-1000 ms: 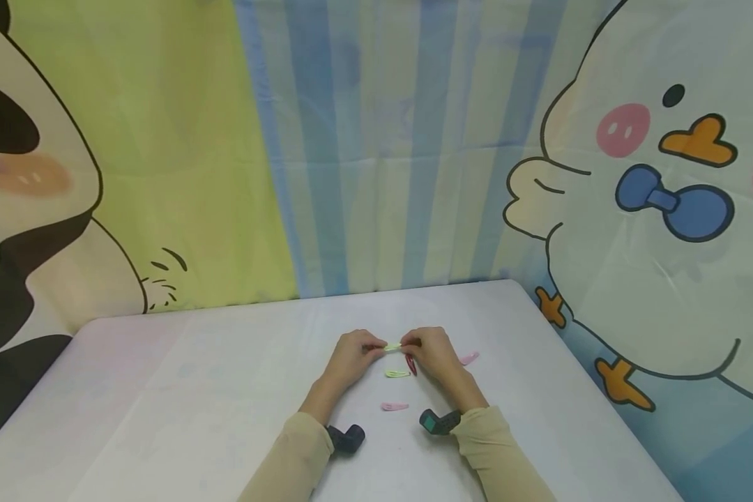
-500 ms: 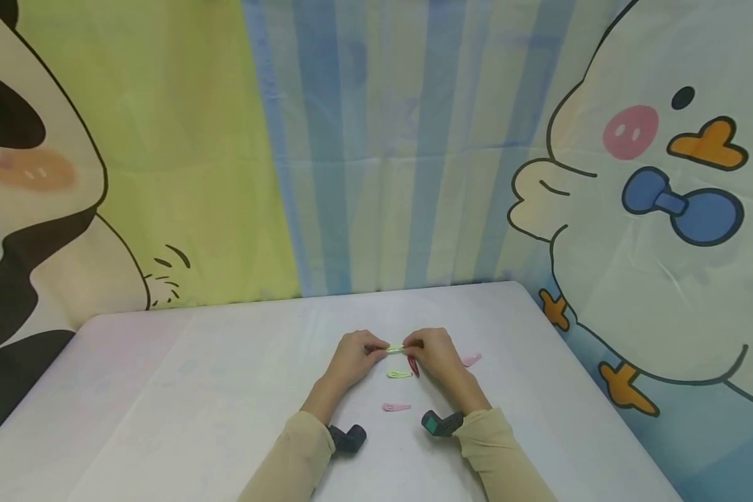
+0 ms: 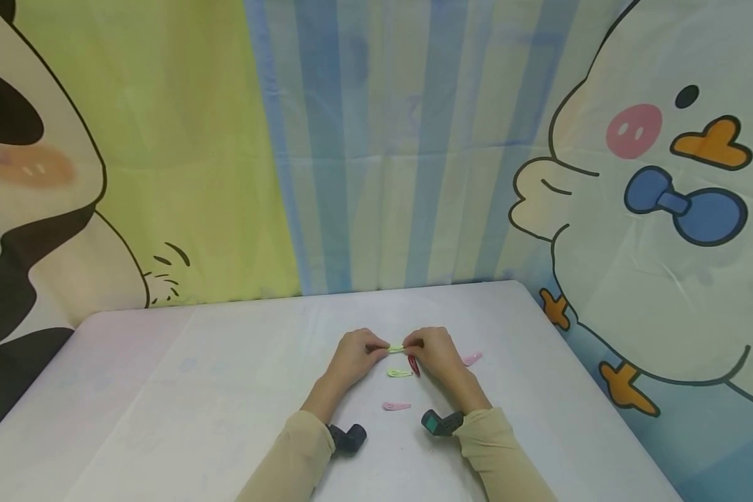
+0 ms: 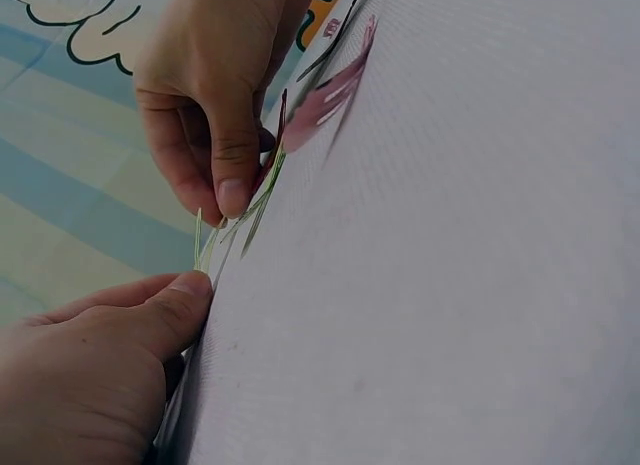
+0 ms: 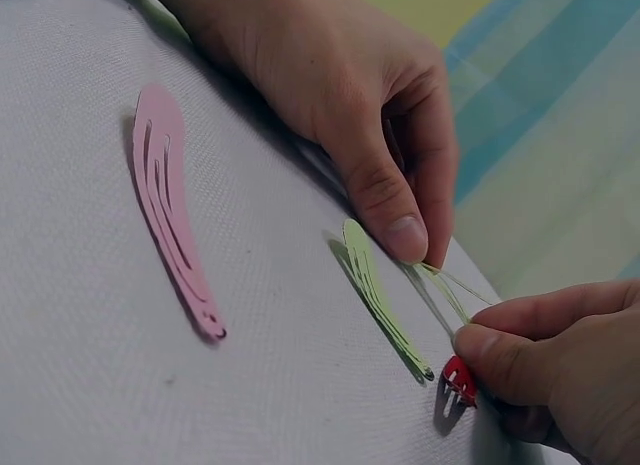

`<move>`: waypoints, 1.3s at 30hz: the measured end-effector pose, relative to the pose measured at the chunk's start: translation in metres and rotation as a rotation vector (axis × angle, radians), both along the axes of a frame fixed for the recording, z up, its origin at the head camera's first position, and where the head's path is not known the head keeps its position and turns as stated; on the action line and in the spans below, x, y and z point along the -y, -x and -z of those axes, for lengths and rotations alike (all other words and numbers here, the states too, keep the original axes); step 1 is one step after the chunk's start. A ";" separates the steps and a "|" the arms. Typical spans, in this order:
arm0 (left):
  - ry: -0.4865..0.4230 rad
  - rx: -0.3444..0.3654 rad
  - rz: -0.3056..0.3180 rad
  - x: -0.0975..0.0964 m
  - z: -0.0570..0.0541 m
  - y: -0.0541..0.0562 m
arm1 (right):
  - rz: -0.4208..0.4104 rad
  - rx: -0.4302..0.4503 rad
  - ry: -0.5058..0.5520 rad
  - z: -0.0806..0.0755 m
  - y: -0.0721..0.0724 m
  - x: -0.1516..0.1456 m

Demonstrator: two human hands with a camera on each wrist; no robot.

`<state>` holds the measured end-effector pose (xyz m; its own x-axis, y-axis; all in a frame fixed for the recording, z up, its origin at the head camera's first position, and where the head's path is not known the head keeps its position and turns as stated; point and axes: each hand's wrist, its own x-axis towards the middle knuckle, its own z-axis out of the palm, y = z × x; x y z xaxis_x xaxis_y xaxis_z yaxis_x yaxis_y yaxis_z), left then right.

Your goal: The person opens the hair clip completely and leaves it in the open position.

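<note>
The left hand [image 3: 354, 354] and right hand [image 3: 431, 352] are pinching opposite ends of a green hair clip [image 3: 396, 349] over the table [image 3: 226, 397]; a red clip [image 5: 459, 379] is lying just beside a second green clip [image 5: 376, 297].

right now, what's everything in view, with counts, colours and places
held clip: 1, light green, pinched between both hands
loose green clip: 1, light green, on table, nearer the person than the held one
near pink clip: 1, pink, on table, nearest the person
far pink clip: 1, pink, on table, right of right hand
red clip: 1, red, beside right hand
dark strip: 1, blackish, top of left wrist view, unclear what
table: 1, white, under the clips
backdrop: cartoon-printed, multicoloured, behind table
wrist cameras: 2, mostly black, one per wrist
sleeves: 2, beige
left hand, right hand: 2, bare, over table
</note>
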<state>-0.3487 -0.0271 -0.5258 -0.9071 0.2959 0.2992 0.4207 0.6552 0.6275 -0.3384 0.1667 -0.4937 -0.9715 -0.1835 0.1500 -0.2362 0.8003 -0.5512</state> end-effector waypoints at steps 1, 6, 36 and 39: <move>0.002 0.001 -0.001 0.000 0.000 0.000 | 0.000 0.003 -0.002 0.000 0.000 0.000; 0.003 -0.003 0.007 0.000 -0.001 0.000 | -0.015 -0.005 -0.012 -0.002 -0.001 -0.001; -0.005 0.057 -0.015 0.000 -0.005 -0.002 | -0.020 0.026 -0.022 -0.008 -0.001 -0.001; -0.037 0.061 -0.015 0.001 -0.007 -0.004 | -0.019 0.032 -0.021 -0.009 -0.002 -0.002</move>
<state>-0.3452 -0.0285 -0.5188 -0.9281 0.2723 0.2539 0.3716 0.6367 0.6757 -0.3360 0.1685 -0.4843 -0.9720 -0.2048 0.1149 -0.2341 0.8074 -0.5416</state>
